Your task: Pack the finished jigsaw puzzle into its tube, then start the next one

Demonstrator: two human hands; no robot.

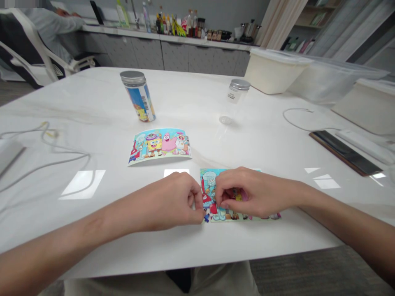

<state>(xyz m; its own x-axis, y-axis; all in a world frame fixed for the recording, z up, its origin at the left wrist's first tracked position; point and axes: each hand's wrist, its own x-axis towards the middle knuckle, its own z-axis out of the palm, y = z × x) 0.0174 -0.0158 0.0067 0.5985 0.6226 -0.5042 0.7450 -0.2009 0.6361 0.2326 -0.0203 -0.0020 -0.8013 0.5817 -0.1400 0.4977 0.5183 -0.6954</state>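
Note:
A jigsaw puzzle (224,216) with colourful cartoon characters lies flat on the table before me, partly covered by my right hand. My left hand (180,201) is closed at its lower left corner, thumb and fingers pinched at a small dark blue puzzle piece (206,217). My right hand (253,191) rests over the puzzle's middle with curled fingers, its fingertips down on the picture. Whatever may be between those fingertips is hidden. Beyond my left hand lies a slightly curved picture card (168,146) showing the same characters.
A tall printed jar (140,98) and a clear jar (236,100), both silver-lidded, stand further back. Cables (77,154) run across the left. A dark phone (345,152) and plastic bins (274,72) are on the right. Someone (52,31) sits at the far counter.

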